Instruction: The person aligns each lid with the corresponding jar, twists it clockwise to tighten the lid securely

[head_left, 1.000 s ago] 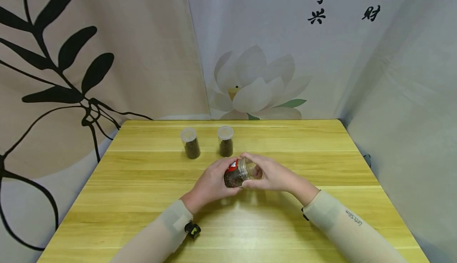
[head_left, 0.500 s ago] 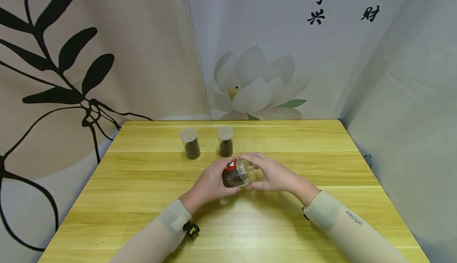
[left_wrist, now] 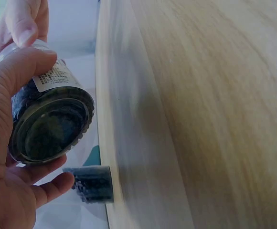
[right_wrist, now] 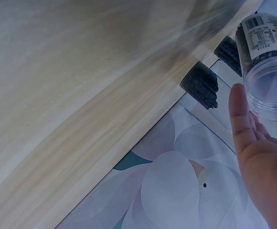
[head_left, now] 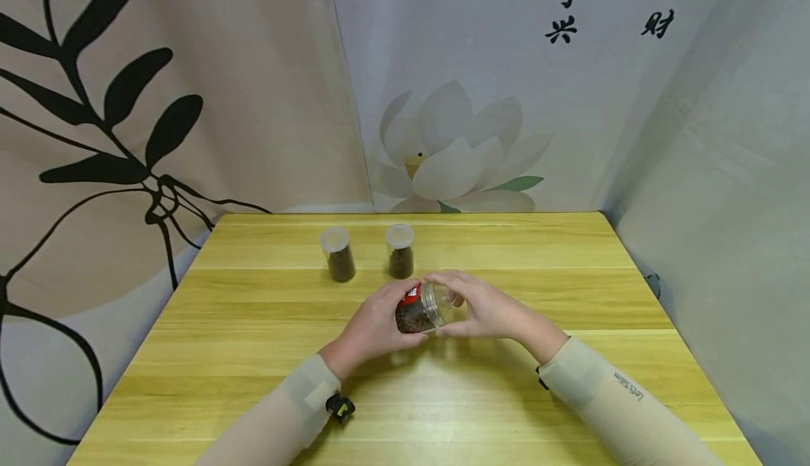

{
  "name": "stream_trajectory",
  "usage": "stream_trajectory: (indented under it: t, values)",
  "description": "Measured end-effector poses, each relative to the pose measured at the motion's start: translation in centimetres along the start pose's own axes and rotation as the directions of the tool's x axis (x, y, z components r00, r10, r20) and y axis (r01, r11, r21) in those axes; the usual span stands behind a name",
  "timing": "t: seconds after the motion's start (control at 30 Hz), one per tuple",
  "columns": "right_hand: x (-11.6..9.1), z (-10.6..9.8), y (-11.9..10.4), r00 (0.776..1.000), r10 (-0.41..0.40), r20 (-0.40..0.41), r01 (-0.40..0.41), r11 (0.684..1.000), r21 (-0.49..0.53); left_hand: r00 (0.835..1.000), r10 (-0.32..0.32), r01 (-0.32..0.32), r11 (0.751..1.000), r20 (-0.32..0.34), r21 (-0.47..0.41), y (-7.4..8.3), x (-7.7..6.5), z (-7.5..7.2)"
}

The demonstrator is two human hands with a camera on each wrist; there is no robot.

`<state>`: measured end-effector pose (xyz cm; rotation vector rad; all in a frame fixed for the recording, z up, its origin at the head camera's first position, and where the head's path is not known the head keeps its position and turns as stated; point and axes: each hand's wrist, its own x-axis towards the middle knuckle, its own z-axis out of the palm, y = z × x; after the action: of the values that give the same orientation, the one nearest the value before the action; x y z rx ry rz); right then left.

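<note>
A clear jar [head_left: 414, 317] of dark brown bits, with a red label, lies tilted in my left hand [head_left: 376, 318], above the table. The left thumb and fingers curl round its body. Its ribbed base [left_wrist: 52, 129] faces the left wrist camera, below a white printed label [left_wrist: 58, 78]. My right hand [head_left: 487, 308] is at the other end, with thumb and fingertips round the clear lid [right_wrist: 272, 88]. In the head view the index finger bends over the lid's top edge and the thumb is at its lower edge. The right palm stands off from the lid.
Two lidded clear canisters, a left one [head_left: 341, 262] and a right one [head_left: 401, 259], stand behind the hands, part filled with dark brown contents. The wooden table [head_left: 538, 255] ends at a curtain [head_left: 266, 100] printed with leaves and a lotus.
The right fingers have shifted their hold on the lid, and more of the clear lid shows now. The left hand and the jar have stayed nearly in place.
</note>
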<state>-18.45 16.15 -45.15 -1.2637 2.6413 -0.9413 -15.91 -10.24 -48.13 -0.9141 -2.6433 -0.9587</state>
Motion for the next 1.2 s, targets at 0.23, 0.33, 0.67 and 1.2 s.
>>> stream_trajectory:
  t: [0.23, 0.33, 0.67, 1.2]
  values:
    - [-0.02, -0.12, -0.1, 1.0, 0.023, 0.019, -0.023, 1.0, 0.006, 1.0, -0.005, 0.005, 1.0, 0.007, 0.01, -0.08, -0.08, 0.13]
    - [-0.01, -0.13, -0.13, 0.999, 0.025, 0.022, -0.025, 0.999, -0.021, 1.0, -0.009, 0.009, 1.0, 0.013, 0.01, -0.19, -0.01, 0.14]
    - [0.18, 0.02, -0.29, 0.999, -0.036, 0.002, 0.036, 0.994, -0.105, 0.999, -0.027, 0.027, 1.0, 0.02, -0.014, -0.5, 0.09, -0.07]
    - [0.01, -0.06, -0.3, 1.0, 0.0, 0.016, 0.002, 0.998, -0.067, 0.999, -0.026, 0.027, 0.999, 0.036, -0.025, -0.36, -0.1, 0.03]
